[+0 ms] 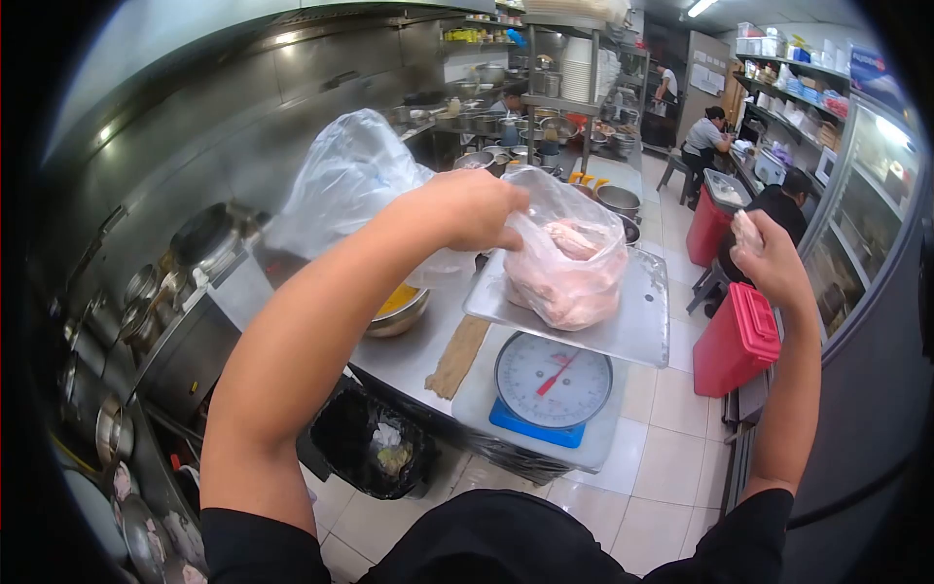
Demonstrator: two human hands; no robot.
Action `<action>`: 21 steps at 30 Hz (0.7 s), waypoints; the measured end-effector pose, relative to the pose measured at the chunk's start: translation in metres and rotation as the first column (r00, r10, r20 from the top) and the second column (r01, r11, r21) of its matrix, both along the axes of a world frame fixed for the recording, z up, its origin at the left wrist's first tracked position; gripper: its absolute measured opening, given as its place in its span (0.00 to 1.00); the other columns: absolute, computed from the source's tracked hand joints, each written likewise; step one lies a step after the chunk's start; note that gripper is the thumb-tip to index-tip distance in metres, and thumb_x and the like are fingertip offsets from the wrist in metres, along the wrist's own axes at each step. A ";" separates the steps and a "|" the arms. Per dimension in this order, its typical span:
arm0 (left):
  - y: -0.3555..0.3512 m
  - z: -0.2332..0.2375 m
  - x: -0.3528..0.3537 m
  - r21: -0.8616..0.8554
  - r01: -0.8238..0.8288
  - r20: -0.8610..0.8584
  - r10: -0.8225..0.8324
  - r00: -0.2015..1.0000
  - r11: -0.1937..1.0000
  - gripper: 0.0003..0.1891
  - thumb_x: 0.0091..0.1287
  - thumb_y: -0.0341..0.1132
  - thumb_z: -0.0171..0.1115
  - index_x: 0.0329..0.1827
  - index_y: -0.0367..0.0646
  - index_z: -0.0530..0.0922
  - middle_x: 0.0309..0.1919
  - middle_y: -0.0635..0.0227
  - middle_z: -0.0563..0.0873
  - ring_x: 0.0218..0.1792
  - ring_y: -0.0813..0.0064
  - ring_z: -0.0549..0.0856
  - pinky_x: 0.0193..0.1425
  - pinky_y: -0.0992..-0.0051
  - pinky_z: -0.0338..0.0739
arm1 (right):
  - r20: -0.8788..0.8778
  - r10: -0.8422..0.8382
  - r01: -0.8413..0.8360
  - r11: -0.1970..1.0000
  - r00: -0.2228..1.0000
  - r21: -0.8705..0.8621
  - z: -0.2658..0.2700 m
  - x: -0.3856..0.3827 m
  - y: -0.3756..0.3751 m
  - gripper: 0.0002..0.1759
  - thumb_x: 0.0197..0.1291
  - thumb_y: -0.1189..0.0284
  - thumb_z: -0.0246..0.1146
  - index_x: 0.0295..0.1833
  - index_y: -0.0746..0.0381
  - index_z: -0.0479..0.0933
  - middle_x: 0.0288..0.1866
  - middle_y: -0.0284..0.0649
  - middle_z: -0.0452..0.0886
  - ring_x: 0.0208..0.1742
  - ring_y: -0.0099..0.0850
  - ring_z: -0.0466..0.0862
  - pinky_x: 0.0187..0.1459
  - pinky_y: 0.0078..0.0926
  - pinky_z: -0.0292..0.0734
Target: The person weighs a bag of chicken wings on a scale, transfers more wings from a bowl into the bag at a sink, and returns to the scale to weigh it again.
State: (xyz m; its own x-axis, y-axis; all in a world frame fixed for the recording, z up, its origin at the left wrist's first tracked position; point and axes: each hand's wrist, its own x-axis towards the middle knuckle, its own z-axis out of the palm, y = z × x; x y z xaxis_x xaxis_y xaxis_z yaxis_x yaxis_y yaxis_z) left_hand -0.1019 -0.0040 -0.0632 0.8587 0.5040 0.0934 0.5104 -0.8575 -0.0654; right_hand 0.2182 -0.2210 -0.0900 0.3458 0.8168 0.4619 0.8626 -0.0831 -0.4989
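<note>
Head view took in a narrow commercial kitchen, with a steel counter [413,355] running along the left and a pale tiled floor [671,438] on the right. A glass-fronted fridge [861,219] closed off the far right side.

Near the counter's front edge stood a dial scale [552,382] carrying a flat metal tray [637,326]. A clear bag [566,263] of raw pale meat sat on that tray. The left hand [477,209] had its grip pinched on the bag's upper rim. The right hand [771,258] was raised well apart over the floor, its grip curled around a small pale lump [747,232] too blurred to identify.

Behind the left forearm a large crumpled plastic sack [345,185] rose from the counter. A metal bowl [399,310] with yellow contents sat just beside the tray's left corner, and a brown cloth strip [457,357] lay by the scale.

Below the counter's front edge a bin lined in black [375,443] stood on the floor. Two red tubs [735,339] narrowed the aisle on the right, and a seated co-worker [705,136] and another person [788,195] sat beyond them. Open tiles remained between the scale and the nearer tub.
</note>
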 end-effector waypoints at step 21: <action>0.047 0.149 0.014 0.519 -0.131 0.486 -0.165 0.858 0.845 0.19 0.66 0.44 0.56 0.48 0.36 0.80 0.45 0.49 0.85 0.50 0.51 0.83 0.57 0.60 0.75 | -0.315 -0.030 0.090 0.980 0.949 0.176 -0.036 0.042 -0.077 0.13 0.55 0.77 0.58 0.47 0.63 0.72 0.31 0.28 0.70 0.27 0.15 0.69 0.28 0.16 0.65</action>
